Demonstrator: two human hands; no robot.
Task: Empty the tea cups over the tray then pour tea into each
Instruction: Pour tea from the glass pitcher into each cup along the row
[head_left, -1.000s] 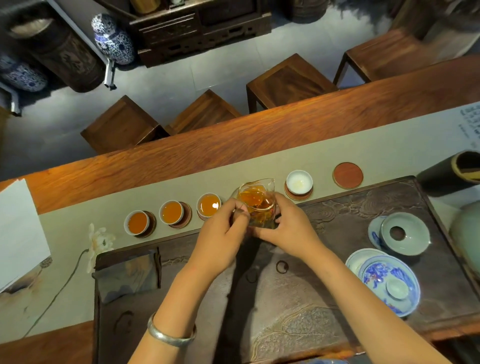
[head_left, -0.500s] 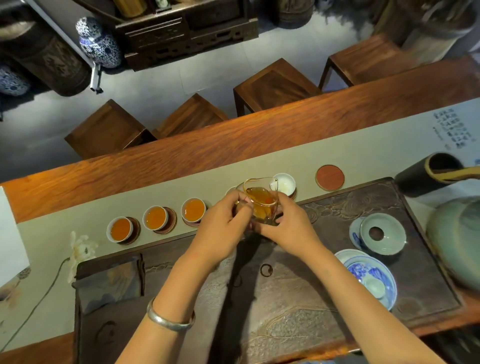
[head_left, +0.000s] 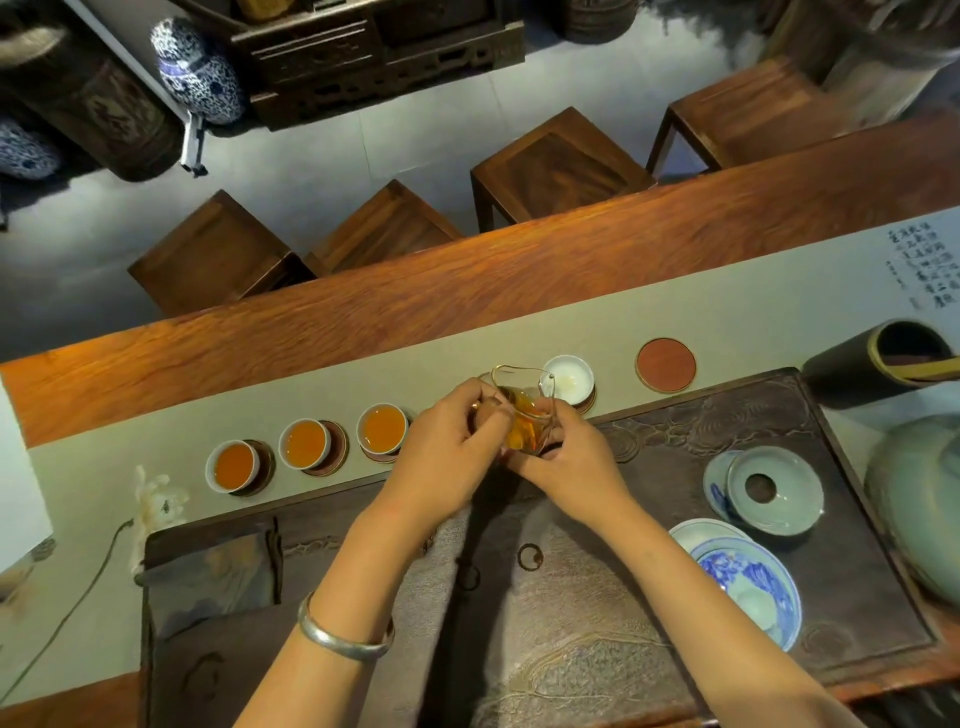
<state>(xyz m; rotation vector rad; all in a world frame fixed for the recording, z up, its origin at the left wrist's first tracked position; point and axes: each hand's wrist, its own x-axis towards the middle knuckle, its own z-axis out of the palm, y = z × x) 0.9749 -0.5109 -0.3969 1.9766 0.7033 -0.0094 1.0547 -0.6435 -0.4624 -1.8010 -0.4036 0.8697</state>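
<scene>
Porcelain on the tray's (head_left: 857, 613) near right, a blue-painted bowl (head_left: 748, 587) and a celadon lid (head_left: 774, 488), looks dry. Farther in, both the left hand (head_left: 447, 457) and right hand (head_left: 571, 462) grip the glass pitcher (head_left: 524, 410), part full of amber tea. A fourth cup probably sits hidden behind the hands. Beyond, three cups (head_left: 304, 444) are filled; the white cup (head_left: 569, 378) awaits tea, and the last coaster (head_left: 666, 364) is bare.

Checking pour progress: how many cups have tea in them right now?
3, in a row on the runner left of the hands: far-left cup, middle cup, third cup. The white cup right of the pitcher looks empty. Another may be hidden behind the hands.
</scene>
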